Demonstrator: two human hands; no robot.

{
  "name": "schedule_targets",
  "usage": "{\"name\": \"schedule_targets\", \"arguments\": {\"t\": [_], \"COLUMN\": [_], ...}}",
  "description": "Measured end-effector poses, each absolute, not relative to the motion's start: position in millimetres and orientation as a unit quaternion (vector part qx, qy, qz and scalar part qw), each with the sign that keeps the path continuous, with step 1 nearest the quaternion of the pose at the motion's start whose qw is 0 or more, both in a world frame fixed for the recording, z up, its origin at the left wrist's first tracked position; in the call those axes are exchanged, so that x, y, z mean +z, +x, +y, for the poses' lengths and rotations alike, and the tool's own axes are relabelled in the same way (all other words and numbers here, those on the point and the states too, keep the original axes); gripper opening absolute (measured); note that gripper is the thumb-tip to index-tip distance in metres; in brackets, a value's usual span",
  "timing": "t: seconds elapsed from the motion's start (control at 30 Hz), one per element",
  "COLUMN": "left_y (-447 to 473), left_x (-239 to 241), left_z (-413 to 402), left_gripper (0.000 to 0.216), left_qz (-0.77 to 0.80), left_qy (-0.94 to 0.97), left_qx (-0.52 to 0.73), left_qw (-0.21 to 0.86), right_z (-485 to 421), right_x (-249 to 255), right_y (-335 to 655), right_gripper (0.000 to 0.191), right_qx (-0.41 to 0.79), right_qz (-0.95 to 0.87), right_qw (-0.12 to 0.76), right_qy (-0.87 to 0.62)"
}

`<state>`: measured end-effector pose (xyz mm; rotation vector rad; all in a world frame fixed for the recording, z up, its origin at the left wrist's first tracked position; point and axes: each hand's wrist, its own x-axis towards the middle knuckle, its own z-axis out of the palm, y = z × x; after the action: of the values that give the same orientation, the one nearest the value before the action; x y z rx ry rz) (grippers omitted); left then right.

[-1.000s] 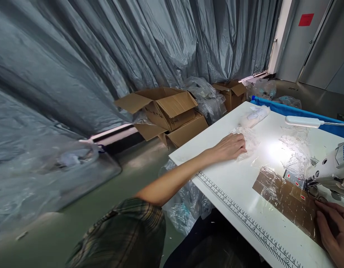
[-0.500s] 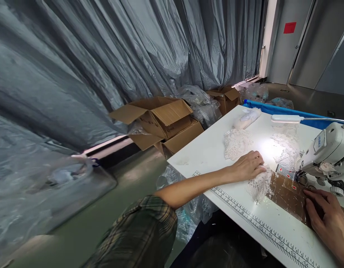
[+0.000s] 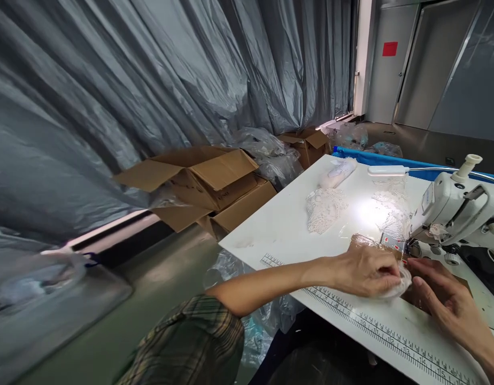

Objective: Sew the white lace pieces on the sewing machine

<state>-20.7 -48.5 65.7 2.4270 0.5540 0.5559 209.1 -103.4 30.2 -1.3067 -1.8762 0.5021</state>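
Note:
My left hand point(image 3: 369, 270) is closed on a bunched piece of white lace point(image 3: 402, 284), held low over the table near the sewing machine's needle area. Across from it, my right hand point(image 3: 447, 299) lies with fingers stretched out and thumb apart, its fingertips close to the lace; whether they touch it I cannot tell. Under both hands is a brown, shiny board point(image 3: 360, 241), mostly covered by them. The white sewing machine point(image 3: 441, 206) stands just beyond my right hand. Two more lace heaps lie behind, a left one point(image 3: 325, 208) and a right one point(image 3: 391, 200).
A wrapped pale roll point(image 3: 338, 172) and a lit white lamp point(image 3: 387, 171) are at the table's far side. Ruler markings point(image 3: 363, 323) run along the near edge of the white table point(image 3: 255, 240). Open cardboard boxes point(image 3: 215, 182) and plastic bags stand on the floor beyond.
My left hand has carried the lace right and nearer, over the board towards my right hand. The view has turned slightly right, showing more of the sewing machine.

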Motion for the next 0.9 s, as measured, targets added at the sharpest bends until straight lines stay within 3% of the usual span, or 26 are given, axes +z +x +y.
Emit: {"name": "schedule_targets", "arguments": {"t": [0.2,0.4,0.5,0.6,0.7,0.77,0.9], "left_y": [-18.5,-34.3,-42.7,-48.0,-45.3,-37.5,-14.0], "left_x": [89.3,85.4,76.4,67.2,59.4,55.1,46.8], "left_z": [-61.2,-45.1,-31.3,-16.0,-2.2,5.2,16.3], "left_gripper": [0.005,0.015,0.021,0.022,0.017,0.016,0.016], "left_qz": [0.205,0.284,0.317,0.34,0.303,0.243,0.12], "left_qy": [0.859,0.813,0.846,0.909,0.944,0.957,0.957], "left_qx": [0.194,0.198,0.155,0.094,0.094,0.124,0.141], "left_qw": [0.426,0.469,0.399,0.222,0.092,0.102,0.221], "right_z": [-119.9,-117.7,-105.0,-91.8,-84.2,-82.8,-84.1], "right_x": [51.9,54.1,50.9,45.7,37.6,31.2,21.1], "right_y": [196.3,187.9,193.1,203.7,213.8,218.5,223.0], "right_gripper": [0.06,0.05,0.048,0.043,0.041,0.042,0.042], "right_qx": [0.441,0.598,0.505,0.306,0.225,0.238,0.269], "right_qz": [-0.699,-0.616,-0.643,-0.665,-0.648,-0.632,-0.604], "right_qw": [0.336,0.248,0.245,0.244,0.239,0.26,0.318], "right_qy": [-0.451,-0.45,-0.522,-0.636,-0.687,-0.69,-0.68]}}
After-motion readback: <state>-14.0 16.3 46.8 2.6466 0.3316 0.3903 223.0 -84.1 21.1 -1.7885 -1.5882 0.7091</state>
